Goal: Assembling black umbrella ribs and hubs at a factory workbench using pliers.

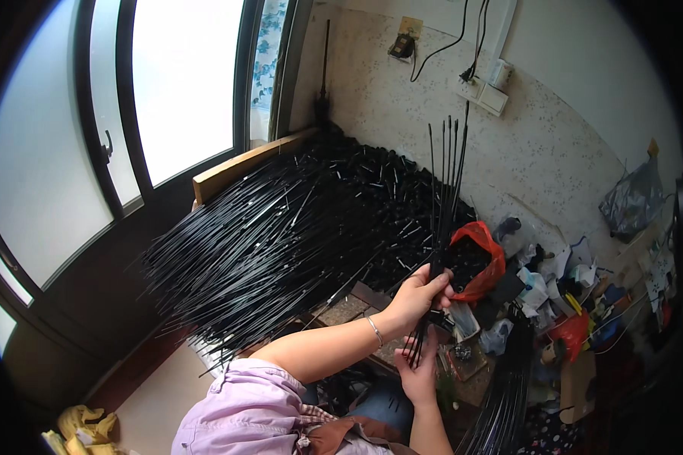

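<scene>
Several thin blk rods [442,246] stand near-upright in the head view, R of centre, bunched in the L hand [419,298]. L fingers and thumb are clamped round the bunch approx. midway; tops fan out a bit above, in front of the wall [561,125]. R hand [419,375] is lower, palm up, at the bottom ends of the same rods; can't tell if it's closed on them or just touching. Metal bracelet [375,332] on L wrist, lilac sleeve [243,406] on that arm.

Just R of the L hand: red plastic bag [495,265], mouth open, dark stuff inside, too dim to ID. Big heap of long blk rods [258,235] to the L, w/ a pile of short blk pieces [387,178] behind, up against the wall. Wooden board [243,165] edges the heap on the window side. Another bundle of dark rods [502,398] hangs low R, nr assorted clutter. Grey plastic bag [631,201] on the wall, far R; yellow cloth [87,426] bottom L.
</scene>
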Tool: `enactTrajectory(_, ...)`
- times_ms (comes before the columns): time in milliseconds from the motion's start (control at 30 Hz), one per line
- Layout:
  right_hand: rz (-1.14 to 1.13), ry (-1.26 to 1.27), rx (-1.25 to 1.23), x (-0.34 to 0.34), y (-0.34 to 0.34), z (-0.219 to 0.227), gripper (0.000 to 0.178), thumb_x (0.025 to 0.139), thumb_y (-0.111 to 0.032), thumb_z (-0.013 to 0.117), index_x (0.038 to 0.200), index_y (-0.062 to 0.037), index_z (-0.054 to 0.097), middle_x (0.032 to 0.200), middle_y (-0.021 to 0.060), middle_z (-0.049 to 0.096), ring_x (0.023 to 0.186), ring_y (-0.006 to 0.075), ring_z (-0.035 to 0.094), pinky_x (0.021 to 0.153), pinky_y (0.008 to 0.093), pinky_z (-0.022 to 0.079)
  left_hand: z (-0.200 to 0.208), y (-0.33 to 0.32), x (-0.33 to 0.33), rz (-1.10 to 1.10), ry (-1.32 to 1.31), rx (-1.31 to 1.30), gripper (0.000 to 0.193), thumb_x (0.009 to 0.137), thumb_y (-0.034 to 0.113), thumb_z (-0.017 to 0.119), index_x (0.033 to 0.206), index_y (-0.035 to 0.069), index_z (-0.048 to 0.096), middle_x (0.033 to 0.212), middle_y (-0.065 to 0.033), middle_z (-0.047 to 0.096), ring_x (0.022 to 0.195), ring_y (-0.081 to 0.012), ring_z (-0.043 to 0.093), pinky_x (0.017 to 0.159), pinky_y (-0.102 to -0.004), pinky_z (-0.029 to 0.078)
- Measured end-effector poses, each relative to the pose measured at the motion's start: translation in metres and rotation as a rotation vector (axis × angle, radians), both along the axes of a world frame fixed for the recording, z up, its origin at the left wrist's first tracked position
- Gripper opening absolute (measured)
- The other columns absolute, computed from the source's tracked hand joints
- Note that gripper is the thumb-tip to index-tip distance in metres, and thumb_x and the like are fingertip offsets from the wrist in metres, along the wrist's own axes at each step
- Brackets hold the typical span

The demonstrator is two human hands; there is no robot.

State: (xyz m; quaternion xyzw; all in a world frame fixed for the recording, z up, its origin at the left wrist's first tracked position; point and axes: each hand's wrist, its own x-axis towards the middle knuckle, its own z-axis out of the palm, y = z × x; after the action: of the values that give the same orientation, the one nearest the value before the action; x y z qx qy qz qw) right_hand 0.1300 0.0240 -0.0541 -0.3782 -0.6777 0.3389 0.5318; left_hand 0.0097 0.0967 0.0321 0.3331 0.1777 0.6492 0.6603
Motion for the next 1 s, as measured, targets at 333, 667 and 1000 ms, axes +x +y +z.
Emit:
enactTrajectory(333, 0.096, 0.236, -0.388, 0.003, -0.009, 0.02, 0.019, 0.093, -0.016, 0.044, 0.106, -0.0021, 0.046, 0.057, -0.0014, 0.04, 0.042, 0.0041, 0.036, 0.04, 0.0176, 0.033, -0.013, -0.014, -0.14, -0.184, 1.059, -0.051, 0.032, 0.086, 0.032, 0.058, 0.092, 0.001, 0.063, 0.079, -0.0056, 0.063, 0.073, -0.01, 0.06, 0.066, -0.0232, 0.049)
enactTrajectory(667, 0.455, 0.504, -0.392, 0.005, 0.002, 0.059, 0.029, 0.088, -0.02, 0.054, 0.111, -0.0048, 0.043, 0.061, 0.0016, 0.044, 0.036, 0.006, 0.037, 0.04, 0.0221, 0.039, -0.099, -0.001, -0.278, 0.868, 2.108, -0.141, 0.007, 0.078, 0.009, 0.049, 0.077, 0.005, 0.054, 0.08, -0.0134, 0.056, 0.076, -0.0317, 0.058, 0.063, -0.0421, 0.048)
enactTrajectory(1000, 0.151, 0.278, -0.457, 0.02, -0.001, 0.022, 0.019, 0.088, -0.007, 0.05, 0.106, -0.0028, 0.044, 0.067, 0.0009, 0.048, 0.043, 0.0042, 0.041, 0.042, 0.0183, 0.037, -0.002, 0.015, -0.232, 0.929, 1.352, -0.061, 0.016, 0.088, 0.019, 0.05, 0.093, 0.005, 0.054, 0.064, -0.0066, 0.056, 0.052, -0.0181, 0.052, 0.051, -0.0299, 0.042)
